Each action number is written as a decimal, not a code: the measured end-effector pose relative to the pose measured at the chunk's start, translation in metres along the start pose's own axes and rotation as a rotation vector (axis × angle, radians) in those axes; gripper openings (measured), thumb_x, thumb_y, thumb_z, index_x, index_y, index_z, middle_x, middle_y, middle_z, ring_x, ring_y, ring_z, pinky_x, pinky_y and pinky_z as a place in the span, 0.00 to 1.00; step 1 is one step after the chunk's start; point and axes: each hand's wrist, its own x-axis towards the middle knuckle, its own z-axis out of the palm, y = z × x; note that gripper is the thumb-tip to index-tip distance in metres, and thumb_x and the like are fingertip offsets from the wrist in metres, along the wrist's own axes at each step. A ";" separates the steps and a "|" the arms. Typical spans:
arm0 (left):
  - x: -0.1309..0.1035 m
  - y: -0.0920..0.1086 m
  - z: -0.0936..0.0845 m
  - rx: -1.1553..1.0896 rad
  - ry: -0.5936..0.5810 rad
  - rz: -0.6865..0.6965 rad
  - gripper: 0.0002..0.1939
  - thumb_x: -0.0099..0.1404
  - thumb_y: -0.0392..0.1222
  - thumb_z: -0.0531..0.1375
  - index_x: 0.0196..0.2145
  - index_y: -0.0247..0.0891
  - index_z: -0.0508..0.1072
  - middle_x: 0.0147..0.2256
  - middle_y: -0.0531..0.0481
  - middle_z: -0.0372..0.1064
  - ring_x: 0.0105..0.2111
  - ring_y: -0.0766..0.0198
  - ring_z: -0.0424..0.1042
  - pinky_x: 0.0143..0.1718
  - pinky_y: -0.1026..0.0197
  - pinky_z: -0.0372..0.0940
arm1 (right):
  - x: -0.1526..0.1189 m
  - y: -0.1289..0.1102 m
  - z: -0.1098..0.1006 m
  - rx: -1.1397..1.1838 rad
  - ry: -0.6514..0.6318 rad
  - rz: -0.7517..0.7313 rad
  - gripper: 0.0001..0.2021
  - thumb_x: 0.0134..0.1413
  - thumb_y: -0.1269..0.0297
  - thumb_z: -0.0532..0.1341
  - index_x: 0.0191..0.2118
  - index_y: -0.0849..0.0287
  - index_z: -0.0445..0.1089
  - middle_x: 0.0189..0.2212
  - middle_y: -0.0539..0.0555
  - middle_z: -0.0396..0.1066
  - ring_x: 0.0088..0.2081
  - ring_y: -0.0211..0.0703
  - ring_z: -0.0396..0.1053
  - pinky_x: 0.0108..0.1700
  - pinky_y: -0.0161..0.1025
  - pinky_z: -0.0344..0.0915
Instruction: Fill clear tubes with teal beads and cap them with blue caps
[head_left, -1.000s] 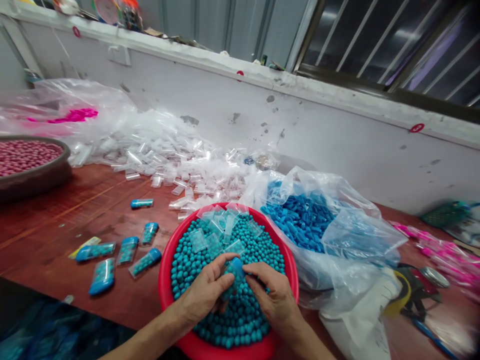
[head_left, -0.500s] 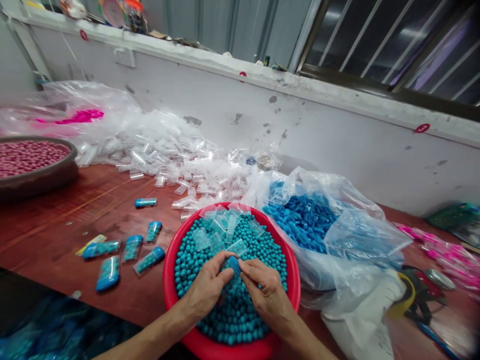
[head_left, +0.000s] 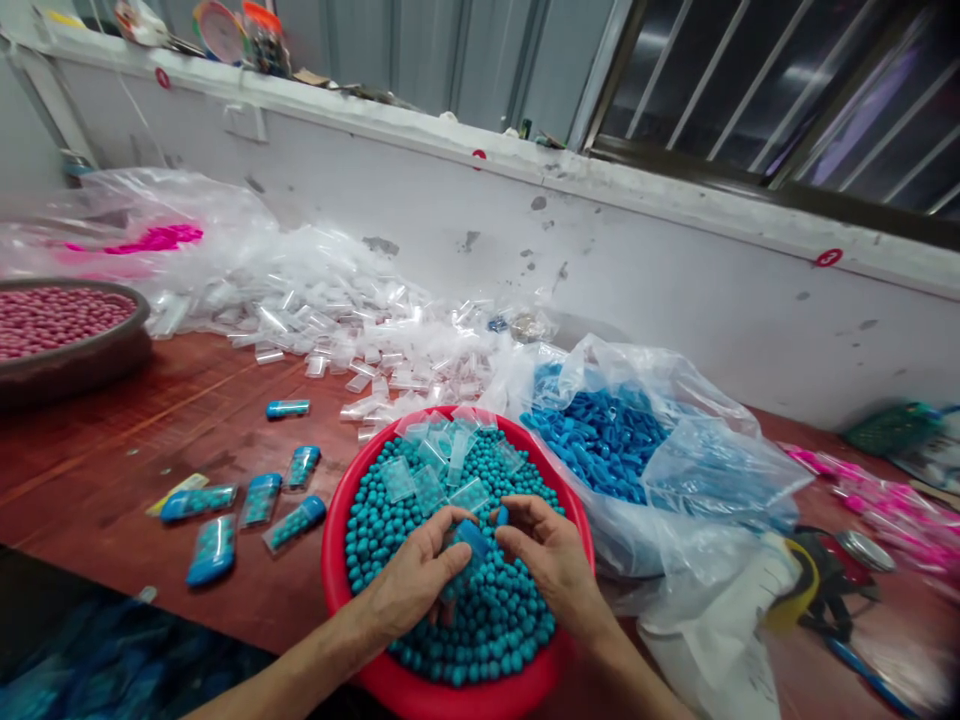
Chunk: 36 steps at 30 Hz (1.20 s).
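Note:
A red basin (head_left: 336, 540) holds teal beads (head_left: 480, 640), with several clear sleeves (head_left: 399, 478) lying on top. Over the beads, my left hand (head_left: 420, 575) grips a small container with a blue end (head_left: 472, 540) between thumb and fingers; its lower part is hidden by the hand. My right hand (head_left: 551, 550), just to the right, pinches a small blue piece (head_left: 502, 517). A narrow gap separates the two hands. Left of the basin, several bead-filled containers with blue ends (head_left: 212, 550) lie on the red table (head_left: 97, 450).
Behind the basin spreads a pile of clear sleeves (head_left: 330, 300). A plastic bag of blue pieces (head_left: 600, 430) stands right of it. A brown tray (head_left: 112, 350) of pink beads is at far left, pink pieces (head_left: 885, 510) at far right. The wall runs behind.
My right hand has moved slightly up and away from my left hand, with a small blue piece now visible in its fingers. The whole view has shifted slightly.

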 end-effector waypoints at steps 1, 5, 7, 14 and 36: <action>0.000 0.000 0.001 0.003 0.021 0.011 0.20 0.58 0.52 0.53 0.45 0.40 0.57 0.22 0.58 0.58 0.12 0.74 0.58 0.11 0.71 0.52 | -0.003 0.000 0.003 -0.106 -0.015 -0.040 0.11 0.49 0.64 0.57 0.40 0.59 0.67 0.32 0.53 0.71 0.33 0.43 0.69 0.33 0.39 0.67; 0.001 0.001 0.002 -0.048 0.096 0.080 0.18 0.58 0.47 0.54 0.44 0.38 0.59 0.24 0.58 0.59 0.16 0.74 0.57 0.15 0.71 0.54 | -0.016 0.000 0.013 -0.445 -0.173 -0.142 0.26 0.48 0.62 0.59 0.54 0.62 0.58 0.52 0.60 0.61 0.53 0.51 0.58 0.53 0.48 0.56; 0.002 0.001 0.002 -0.096 0.105 0.088 0.21 0.58 0.46 0.54 0.48 0.38 0.57 0.25 0.56 0.61 0.17 0.73 0.58 0.18 0.69 0.56 | -0.020 0.001 0.019 -0.534 -0.243 -0.123 0.40 0.42 0.61 0.64 0.60 0.65 0.46 0.59 0.64 0.48 0.59 0.53 0.47 0.57 0.48 0.51; 0.004 0.002 -0.002 -0.162 0.049 0.205 0.24 0.56 0.43 0.56 0.50 0.38 0.60 0.43 0.50 0.65 0.46 0.60 0.61 0.48 0.62 0.55 | -0.021 0.004 0.034 -0.728 -0.153 -0.129 0.42 0.41 0.62 0.63 0.60 0.69 0.42 0.55 0.69 0.54 0.54 0.56 0.57 0.51 0.50 0.60; -0.027 0.028 -0.110 0.481 0.754 0.237 0.23 0.56 0.51 0.53 0.48 0.39 0.62 0.35 0.50 0.69 0.32 0.61 0.69 0.31 0.62 0.65 | 0.024 -0.004 -0.009 -0.979 -0.161 -0.287 0.16 0.56 0.70 0.50 0.51 0.56 0.60 0.46 0.56 0.63 0.44 0.44 0.65 0.44 0.39 0.63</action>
